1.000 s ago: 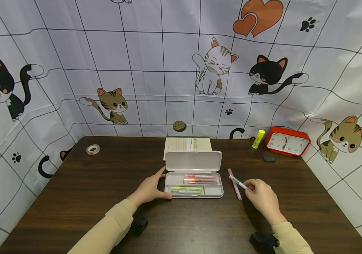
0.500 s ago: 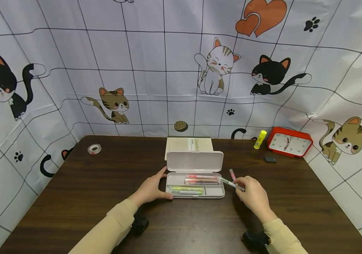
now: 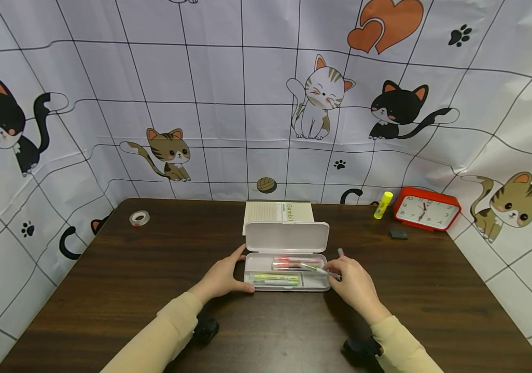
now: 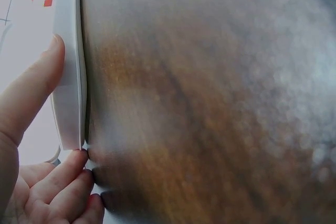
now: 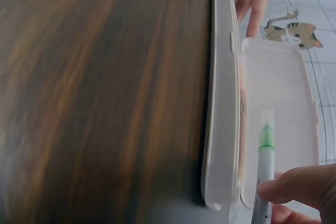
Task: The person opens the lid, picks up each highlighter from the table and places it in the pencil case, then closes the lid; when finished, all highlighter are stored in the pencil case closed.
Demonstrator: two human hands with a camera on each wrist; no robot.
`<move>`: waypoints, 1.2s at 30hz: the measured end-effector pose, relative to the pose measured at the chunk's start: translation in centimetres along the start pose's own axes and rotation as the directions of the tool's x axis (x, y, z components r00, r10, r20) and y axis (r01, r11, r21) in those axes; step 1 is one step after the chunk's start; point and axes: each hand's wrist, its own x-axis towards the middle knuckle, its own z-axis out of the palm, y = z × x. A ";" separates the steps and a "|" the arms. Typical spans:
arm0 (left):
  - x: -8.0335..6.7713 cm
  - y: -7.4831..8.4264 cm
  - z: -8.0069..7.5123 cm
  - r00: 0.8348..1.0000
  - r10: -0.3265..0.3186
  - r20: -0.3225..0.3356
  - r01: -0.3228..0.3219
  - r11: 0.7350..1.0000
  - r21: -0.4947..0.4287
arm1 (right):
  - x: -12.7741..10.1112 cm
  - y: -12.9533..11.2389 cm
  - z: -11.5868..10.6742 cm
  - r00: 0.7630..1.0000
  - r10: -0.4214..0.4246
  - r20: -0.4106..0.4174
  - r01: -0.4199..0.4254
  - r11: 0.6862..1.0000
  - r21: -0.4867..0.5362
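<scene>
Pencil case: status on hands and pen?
Left hand steadies open white plastic pencil case. Right hand holds green-tipped pen over it. Nothing blocking.

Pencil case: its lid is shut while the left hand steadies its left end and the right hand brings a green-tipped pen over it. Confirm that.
Not quite: the pencil case lid stands open, as the head view shows. The left hand does steady its left end, and the right hand holds the green-tipped pen over it.

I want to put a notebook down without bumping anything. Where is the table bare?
The dark wooden table is bare between the clear tape roll and the left hand, and on the right below the red alarm clock. It is crowded around the open white pencil case, where the right hand holds a green-tipped marker.
</scene>
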 end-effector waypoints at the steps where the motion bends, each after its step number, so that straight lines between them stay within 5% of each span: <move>1: 0.0 0.0 0.0 1.000 0.000 0.000 0.000 1.000 0.000 | 0.1 -0.2 0.1 1.000 -0.009 0.006 0.009 1.000 0.001; 36: -0.2 0.3 -0.3 1.000 -0.009 0.019 0.009 1.000 -0.025 | 2.0 -6.3 4.2 0.975 -0.215 0.051 0.212 0.976 0.058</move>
